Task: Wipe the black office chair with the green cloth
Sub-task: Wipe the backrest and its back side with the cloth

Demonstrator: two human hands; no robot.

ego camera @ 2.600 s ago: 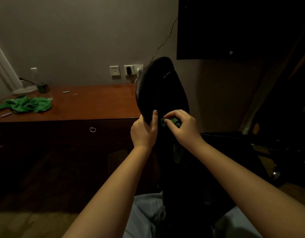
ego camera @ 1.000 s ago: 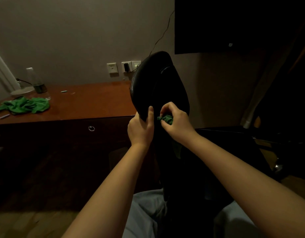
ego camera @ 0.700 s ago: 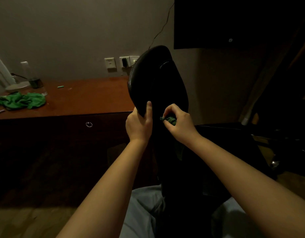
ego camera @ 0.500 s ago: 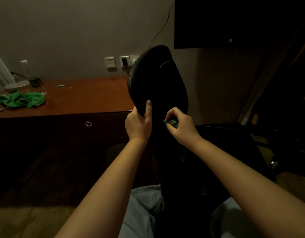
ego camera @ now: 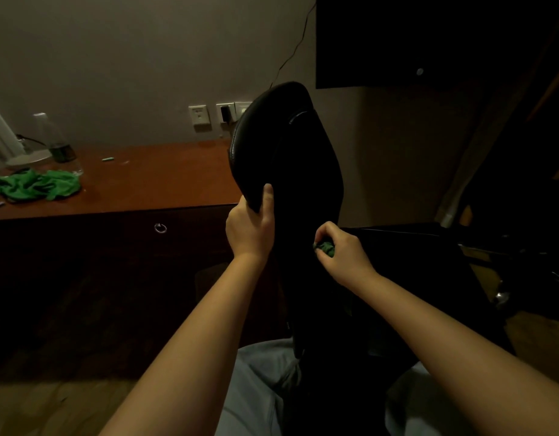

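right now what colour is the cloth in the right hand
Green cloth, bunched in the right hand; head view.

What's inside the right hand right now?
A bunched green cloth, pinched in the right hand at the black office chair. Only a small wad shows; the hand covers the rest.

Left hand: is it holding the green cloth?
No, the left hand grips the black chair; the right hand pinches the green cloth.
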